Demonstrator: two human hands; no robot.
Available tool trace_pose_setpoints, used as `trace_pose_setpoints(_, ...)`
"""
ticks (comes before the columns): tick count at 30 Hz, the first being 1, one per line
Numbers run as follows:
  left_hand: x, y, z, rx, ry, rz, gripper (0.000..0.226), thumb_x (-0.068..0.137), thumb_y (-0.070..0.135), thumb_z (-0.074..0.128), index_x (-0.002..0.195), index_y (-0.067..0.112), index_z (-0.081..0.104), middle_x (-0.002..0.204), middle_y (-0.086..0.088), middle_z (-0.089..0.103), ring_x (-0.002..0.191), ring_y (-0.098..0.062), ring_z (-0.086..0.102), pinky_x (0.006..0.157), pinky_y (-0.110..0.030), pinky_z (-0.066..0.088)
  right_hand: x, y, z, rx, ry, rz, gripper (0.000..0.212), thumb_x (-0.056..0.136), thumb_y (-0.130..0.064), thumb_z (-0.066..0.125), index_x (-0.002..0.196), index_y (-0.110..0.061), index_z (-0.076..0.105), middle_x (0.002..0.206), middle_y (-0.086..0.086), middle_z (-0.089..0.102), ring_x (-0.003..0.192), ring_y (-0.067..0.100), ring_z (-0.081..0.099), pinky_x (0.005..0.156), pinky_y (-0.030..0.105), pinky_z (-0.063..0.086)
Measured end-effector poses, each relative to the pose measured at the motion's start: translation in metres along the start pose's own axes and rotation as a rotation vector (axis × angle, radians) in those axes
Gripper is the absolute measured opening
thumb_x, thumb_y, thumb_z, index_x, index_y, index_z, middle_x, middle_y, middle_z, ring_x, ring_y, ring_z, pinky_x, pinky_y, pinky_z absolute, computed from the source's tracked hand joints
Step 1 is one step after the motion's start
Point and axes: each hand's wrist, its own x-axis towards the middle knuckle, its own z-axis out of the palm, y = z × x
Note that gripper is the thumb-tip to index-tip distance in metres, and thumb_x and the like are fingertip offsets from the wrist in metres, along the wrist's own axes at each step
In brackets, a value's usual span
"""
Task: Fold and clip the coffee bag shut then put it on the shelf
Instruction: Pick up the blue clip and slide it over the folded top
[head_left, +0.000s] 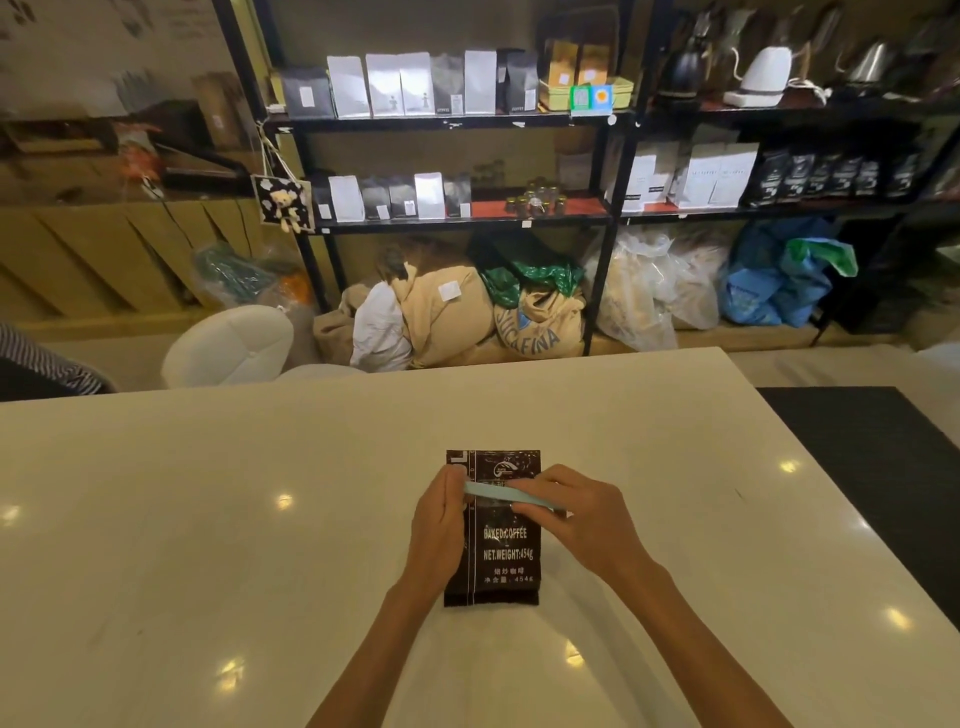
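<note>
**A:** What have I got on the feed? Start big.

**B:** From where I sit, the black shelf (452, 122) is at the back, well beyond the coffee bag (496, 545), and it's already carrying rows of white and dark pouches. Nearer, the pale table (208, 519) fills the lower view, and the coffee bag lies flat on it, near the middle, label up.

**A:** And the hands?

**B:** Both are over the upper part of the bag. My left hand (439, 525) pinches the left end of the light blue clip (511, 496); my right hand (576, 512) has its fingers closed along the clip's right end. The clip runs across the bag, a little below its top edge.

**A:** Is it clamped?

**B:** I can't tell. I also can't see a clear fold; the top strip beyond the clip looks flat.

**A:** So, progress?

**B:** I judge it's mid-clipping. Left to do: confirm the seal, then carry the bag to the shelf.
</note>
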Motion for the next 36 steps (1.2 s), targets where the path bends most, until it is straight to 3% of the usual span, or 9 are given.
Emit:
trace_pose_setpoints(4,0.001,0.003,-0.001,-0.014,-0.046,-0.019,0.036,0.105,0.031,0.03,0.085,0.01,0.051,0.084,-0.022,0.06,0.077,-0.027,0.062,0.073,-0.05,0.056,-0.003,0.006,0.006,0.227,-0.017,0.12,0.036,0.089,-0.046,0.058,0.117,-0.027,0.07,0.097,-0.011,0.068,0.086,0.009,0.063,0.061,0.019,0.055)
trace_pose_setpoints(8,0.002,0.001,-0.001,0.031,-0.062,-0.013,0.041,0.105,0.033,0.03,0.09,0.003,0.054,0.091,-0.024,0.063,0.08,-0.024,0.064,0.074,-0.045,0.057,-0.005,0.004,0.007,0.364,-0.02,0.289,0.028,0.085,-0.035,0.064,0.112,-0.038,0.068,0.092,-0.008,0.067,0.085,0.013,0.062,0.061,0.016,0.049)
trace_pose_setpoints(14,0.006,-0.001,-0.001,-0.016,-0.027,-0.039,0.036,0.105,0.031,0.032,0.08,0.015,0.053,0.073,0.0,0.06,0.065,-0.008,0.061,0.058,-0.019,0.052,-0.004,0.003,-0.014,0.401,-0.269,0.336,0.026,0.091,-0.027,0.065,0.106,-0.048,0.065,0.104,-0.01,0.067,0.095,0.008,0.063,0.079,0.021,0.051)
trace_pose_setpoints(18,0.008,-0.003,0.0,-0.031,-0.06,-0.048,0.034,0.105,0.029,0.032,0.083,0.013,0.052,0.079,-0.004,0.062,0.071,-0.016,0.066,0.062,-0.028,0.056,-0.009,0.009,-0.036,0.462,-0.234,0.399,0.015,0.091,-0.017,0.065,0.104,-0.021,0.072,0.102,-0.014,0.07,0.085,0.01,0.065,0.071,0.026,0.055)
trace_pose_setpoints(21,0.01,-0.007,-0.004,-0.041,-0.104,-0.028,0.032,0.105,0.024,0.033,0.088,0.007,0.054,0.091,-0.009,0.06,0.083,-0.024,0.064,0.07,-0.036,0.056,-0.016,0.024,-0.064,0.46,-0.068,0.441,0.03,0.087,0.003,0.067,0.096,-0.024,0.075,0.105,-0.009,0.071,0.074,0.011,0.066,0.064,0.022,0.056)
trace_pose_setpoints(24,0.007,-0.015,-0.009,-0.111,-0.129,0.01,0.009,0.101,0.012,0.046,0.107,0.016,0.052,0.114,-0.009,0.058,0.098,-0.024,0.067,0.074,-0.041,0.062,-0.027,0.055,-0.097,0.376,0.058,0.557,0.031,0.085,0.001,0.07,0.092,-0.028,0.075,0.098,-0.003,0.075,0.073,0.011,0.068,0.065,0.019,0.057)
trace_pose_setpoints(26,0.005,-0.018,-0.009,-0.155,-0.116,0.006,0.033,0.098,0.009,0.052,0.123,0.03,0.044,0.126,-0.013,0.055,0.108,-0.034,0.065,0.078,-0.053,0.06,-0.032,0.066,-0.095,0.31,0.008,0.622,0.025,0.085,-0.006,0.072,0.092,-0.03,0.074,0.098,0.003,0.076,0.071,0.015,0.069,0.07,0.029,0.059)
trace_pose_setpoints(29,0.002,-0.011,-0.001,-0.242,-0.106,-0.056,0.06,0.097,0.005,0.053,0.137,0.044,0.03,0.118,-0.015,0.064,0.098,-0.035,0.072,0.073,-0.051,0.062,-0.024,0.053,-0.064,0.358,-0.064,0.648,0.024,0.085,-0.01,0.072,0.091,-0.033,0.074,0.087,0.007,0.076,0.067,0.02,0.066,0.074,0.045,0.058)
trace_pose_setpoints(36,-0.002,-0.005,0.013,-0.337,-0.073,-0.159,0.084,0.093,0.003,0.06,0.148,0.045,0.011,0.103,-0.008,0.073,0.089,-0.025,0.076,0.068,-0.038,0.062,0.008,0.017,-0.027,0.559,-0.136,0.641,0.023,0.087,-0.017,0.071,0.107,-0.025,0.063,0.1,-0.002,0.077,0.078,0.011,0.069,0.064,0.022,0.054)
